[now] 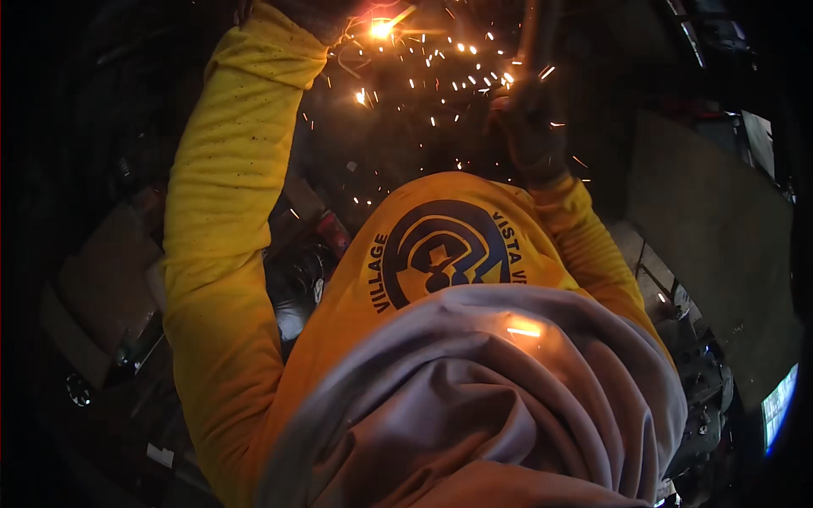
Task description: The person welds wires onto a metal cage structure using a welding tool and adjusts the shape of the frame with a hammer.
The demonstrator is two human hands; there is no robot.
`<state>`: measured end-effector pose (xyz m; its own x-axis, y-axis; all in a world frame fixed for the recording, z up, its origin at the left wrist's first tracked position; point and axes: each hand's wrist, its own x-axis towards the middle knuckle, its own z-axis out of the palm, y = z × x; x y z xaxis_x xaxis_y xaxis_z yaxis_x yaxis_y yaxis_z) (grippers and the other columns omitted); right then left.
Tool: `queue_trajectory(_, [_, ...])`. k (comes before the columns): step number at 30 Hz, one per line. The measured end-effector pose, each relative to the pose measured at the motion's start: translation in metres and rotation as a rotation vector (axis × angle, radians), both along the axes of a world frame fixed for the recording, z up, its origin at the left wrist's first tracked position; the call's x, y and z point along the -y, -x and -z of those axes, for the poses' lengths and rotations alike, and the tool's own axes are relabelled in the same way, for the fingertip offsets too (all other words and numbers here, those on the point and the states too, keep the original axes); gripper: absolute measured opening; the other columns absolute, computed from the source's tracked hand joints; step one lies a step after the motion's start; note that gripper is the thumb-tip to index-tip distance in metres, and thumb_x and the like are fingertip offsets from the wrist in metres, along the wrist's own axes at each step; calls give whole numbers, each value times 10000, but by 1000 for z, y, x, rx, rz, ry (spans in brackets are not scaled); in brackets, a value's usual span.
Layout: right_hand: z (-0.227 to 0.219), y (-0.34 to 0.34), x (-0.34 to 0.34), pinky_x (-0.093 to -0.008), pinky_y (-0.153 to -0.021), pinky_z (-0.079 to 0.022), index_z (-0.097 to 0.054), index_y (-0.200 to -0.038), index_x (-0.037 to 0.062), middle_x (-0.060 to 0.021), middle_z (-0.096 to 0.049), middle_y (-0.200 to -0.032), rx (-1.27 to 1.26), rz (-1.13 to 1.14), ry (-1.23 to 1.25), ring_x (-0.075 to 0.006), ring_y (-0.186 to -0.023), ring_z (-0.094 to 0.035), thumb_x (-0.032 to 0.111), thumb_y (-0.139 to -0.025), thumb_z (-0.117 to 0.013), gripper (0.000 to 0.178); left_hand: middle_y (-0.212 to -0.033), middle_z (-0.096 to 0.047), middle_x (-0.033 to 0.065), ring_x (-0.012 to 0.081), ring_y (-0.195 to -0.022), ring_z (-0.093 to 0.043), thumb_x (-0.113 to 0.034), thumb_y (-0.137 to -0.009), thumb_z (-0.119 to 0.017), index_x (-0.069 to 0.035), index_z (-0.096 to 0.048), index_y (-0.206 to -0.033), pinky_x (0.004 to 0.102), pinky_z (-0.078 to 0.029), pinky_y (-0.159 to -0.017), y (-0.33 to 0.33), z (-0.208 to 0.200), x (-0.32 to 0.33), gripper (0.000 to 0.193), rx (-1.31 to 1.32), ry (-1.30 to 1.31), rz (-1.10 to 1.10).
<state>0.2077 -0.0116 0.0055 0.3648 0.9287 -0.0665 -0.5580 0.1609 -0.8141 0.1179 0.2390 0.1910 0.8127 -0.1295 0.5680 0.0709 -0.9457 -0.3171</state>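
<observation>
At the upper edge of the head view, an orange-white glowing spot throws sparks over the dark space in front of the person's body. The left hand, dark and cut off by the frame, is just left of that glare; its fingers do not show, so whether its grip is spread or pinching something cannot be told. Near its cuff a thin curved wire catches the light. The right hand, which looks dark-gloved, stands lower and well to the right, its upper part meeting a long upright bar. It seems to have hold of the lower end, but shadow hides whether the fingers really wrap around it. The workpiece is lost in glare and darkness; its place is best taken as the glowing spot, between the two hands and nearer the left. Judging by the sparks, the step in hand is hot work, likely welding or cutting, with the heat on now. The next move seems to call for a steady left hand at the glow, with the right hand and the loose yellow sleeves kept out of the spray. Grey cloth lies in folds across the lower view, touching the yellow shirt.
</observation>
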Motion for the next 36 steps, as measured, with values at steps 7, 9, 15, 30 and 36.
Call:
queue_trajectory(7, [-66,-128,12,-261,-612,-475,-562,-1136,69,-19,-612,-854,610,598,248,-114,-679,-564,219,-980,-644,232,-578,-527,59,264,-460,-518,-201,-868,-696,-143,-700,-1039,402,-411,-426,-5,-15,1,181,-79,-26,14])
queue_trajectory(9, [-79,-182,29,-254,-652,-467,-575,-1115,62,-16,-616,-876,653,700,359,-104,-731,-557,275,-996,-631,250,-556,-522,52,256,-456,-535,-265,-863,-709,-188,-705,-1064,401,-424,-426,-8,-19,-2,215,-91,-44,30])
queue_trajectory(15, [-103,-257,-1,-334,-844,-491,-623,-1221,21,-75,-672,-1019,705,947,205,-189,-909,-616,360,-990,-651,411,-635,-624,60,224,-517,-603,-221,-848,-755,-184,-717,-1138,373,-473,-457,5,-5,-2,295,-245,-139,-204])
queue_trajectory(30, [-103,-424,-164,-476,-919,-501,-505,-1363,-6,-264,-613,-1241,1210,1003,568,-403,-1089,-616,331,-972,-564,520,-669,-627,47,248,-539,-608,-239,-934,-655,-155,-702,-1095,362,-541,-675,23,-11,6,188,-213,-404,-509])
queue_trajectory(36, [-83,-437,-188,-472,-782,-527,-571,-1275,4,-252,-663,-1084,1365,812,491,-372,-929,-662,290,-965,-522,425,-862,-669,59,269,-733,-664,-174,-915,-693,-127,-707,-1038,351,-534,-599,85,-58,71,133,30,-309,-747])
